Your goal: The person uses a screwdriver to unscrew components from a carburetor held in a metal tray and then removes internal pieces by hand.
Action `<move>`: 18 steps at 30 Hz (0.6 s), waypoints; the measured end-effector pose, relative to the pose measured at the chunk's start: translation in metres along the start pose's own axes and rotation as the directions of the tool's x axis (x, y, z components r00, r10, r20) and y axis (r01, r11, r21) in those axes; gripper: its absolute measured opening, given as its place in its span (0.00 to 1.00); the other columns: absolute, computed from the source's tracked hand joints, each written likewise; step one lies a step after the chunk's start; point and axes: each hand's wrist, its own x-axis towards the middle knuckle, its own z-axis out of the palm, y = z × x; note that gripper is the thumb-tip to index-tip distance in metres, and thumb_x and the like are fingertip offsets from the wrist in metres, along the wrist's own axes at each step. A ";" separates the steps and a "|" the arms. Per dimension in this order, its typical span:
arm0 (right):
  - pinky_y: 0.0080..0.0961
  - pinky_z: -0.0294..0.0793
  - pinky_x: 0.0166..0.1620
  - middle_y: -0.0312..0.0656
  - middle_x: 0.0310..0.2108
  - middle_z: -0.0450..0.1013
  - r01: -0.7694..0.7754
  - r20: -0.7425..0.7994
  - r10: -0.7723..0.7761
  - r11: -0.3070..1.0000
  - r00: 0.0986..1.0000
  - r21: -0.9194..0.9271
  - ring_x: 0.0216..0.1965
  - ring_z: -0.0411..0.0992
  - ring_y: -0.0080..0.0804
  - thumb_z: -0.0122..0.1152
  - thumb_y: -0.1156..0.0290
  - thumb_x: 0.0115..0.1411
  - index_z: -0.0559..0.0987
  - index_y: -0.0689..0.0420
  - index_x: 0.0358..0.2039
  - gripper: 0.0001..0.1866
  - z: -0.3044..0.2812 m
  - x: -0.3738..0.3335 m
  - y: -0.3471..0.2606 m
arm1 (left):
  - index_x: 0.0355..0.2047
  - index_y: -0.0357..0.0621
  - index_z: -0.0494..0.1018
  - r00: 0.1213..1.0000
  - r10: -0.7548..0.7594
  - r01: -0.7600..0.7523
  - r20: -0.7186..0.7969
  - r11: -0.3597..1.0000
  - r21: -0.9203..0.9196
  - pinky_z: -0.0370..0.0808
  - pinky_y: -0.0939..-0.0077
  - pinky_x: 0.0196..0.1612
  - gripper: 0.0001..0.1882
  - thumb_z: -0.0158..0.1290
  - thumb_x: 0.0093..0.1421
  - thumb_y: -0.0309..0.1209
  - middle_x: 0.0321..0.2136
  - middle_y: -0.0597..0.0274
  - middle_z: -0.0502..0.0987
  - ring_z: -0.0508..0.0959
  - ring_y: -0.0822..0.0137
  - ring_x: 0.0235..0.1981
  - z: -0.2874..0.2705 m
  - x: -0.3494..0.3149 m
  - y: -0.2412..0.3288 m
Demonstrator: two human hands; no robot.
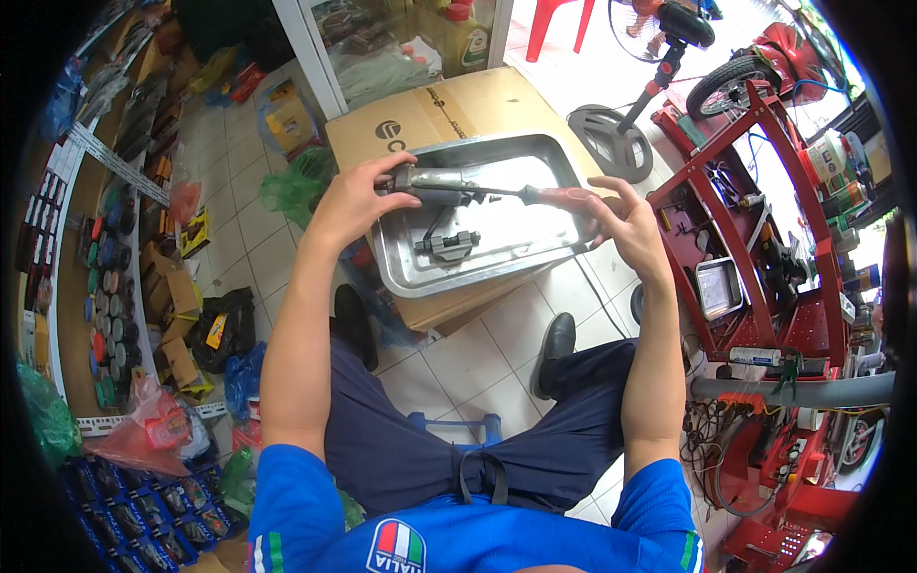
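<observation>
My left hand pinches the end of a grey metal cylindrical part between thumb and fingers, over the left side of a shallow metal tray. My right hand is closed on the red handle of a screwdriver at the tray's right side. The screwdriver's shaft points left, along the cylindrical part; where its tip ends is hard to make out. A smaller dark metal part lies on the tray floor below them.
The tray rests on a cardboard box in front of my knees. A red tool trolley with tools stands at right, near a fan's round base. Shelves of packaged goods line the left. A glass cabinet is behind the box.
</observation>
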 end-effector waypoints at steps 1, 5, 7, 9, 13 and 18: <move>0.19 0.75 0.31 0.39 0.33 0.80 -0.017 0.004 0.017 1.000 1.000 0.023 0.31 0.75 0.19 0.63 0.64 0.69 0.77 0.64 0.54 0.19 0.000 0.000 -0.002 | 0.56 0.54 0.76 1.000 -0.003 0.003 0.003 1.000 0.002 0.76 0.72 0.15 0.30 0.70 0.52 0.34 0.50 0.41 0.81 0.84 0.64 0.24 0.000 0.000 0.000; 0.18 0.74 0.31 0.38 0.32 0.80 0.040 0.053 -0.042 0.999 0.998 0.036 0.30 0.74 0.18 0.66 0.68 0.66 0.77 0.63 0.55 0.19 0.004 -0.004 -0.007 | 0.56 0.54 0.76 1.000 -0.023 0.023 0.021 1.000 0.009 0.74 0.72 0.14 0.30 0.70 0.52 0.35 0.50 0.40 0.81 0.82 0.64 0.19 -0.003 -0.001 0.005; 0.18 0.73 0.30 0.37 0.31 0.79 0.024 0.088 -0.024 1.000 0.996 0.006 0.29 0.73 0.17 0.67 0.69 0.65 0.77 0.63 0.54 0.19 0.000 -0.002 -0.003 | 0.56 0.53 0.76 0.999 -0.031 0.031 0.017 0.999 0.018 0.74 0.71 0.20 0.29 0.70 0.52 0.35 0.49 0.42 0.81 0.82 0.62 0.23 -0.002 -0.002 0.006; 0.17 0.71 0.29 0.36 0.30 0.78 0.003 0.107 -0.002 1.000 0.994 -0.007 0.28 0.73 0.17 0.67 0.70 0.65 0.78 0.63 0.54 0.19 -0.002 -0.001 -0.001 | 0.55 0.51 0.76 0.997 -0.075 0.074 0.020 0.997 0.034 0.75 0.67 0.40 0.29 0.70 0.52 0.36 0.49 0.49 0.82 0.82 0.57 0.40 -0.004 -0.003 0.015; 0.16 0.71 0.29 0.35 0.30 0.77 -0.020 0.112 0.018 1.000 0.994 0.014 0.28 0.72 0.16 0.67 0.69 0.65 0.78 0.63 0.53 0.19 -0.002 -0.001 -0.002 | 0.55 0.49 0.77 1.000 -0.006 0.006 0.009 0.999 0.038 0.76 0.65 0.54 0.29 0.71 0.52 0.36 0.49 0.53 0.82 0.82 0.54 0.51 -0.002 -0.002 0.009; 0.15 0.71 0.30 0.36 0.34 0.80 0.063 -0.039 -0.060 0.995 0.997 0.078 0.30 0.74 0.17 0.66 0.66 0.66 0.78 0.63 0.53 0.19 -0.012 0.002 -0.003 | 0.55 0.47 0.76 0.996 -0.079 0.078 0.031 0.997 0.017 0.76 0.65 0.54 0.30 0.71 0.52 0.36 0.51 0.52 0.81 0.81 0.54 0.52 -0.005 -0.004 0.017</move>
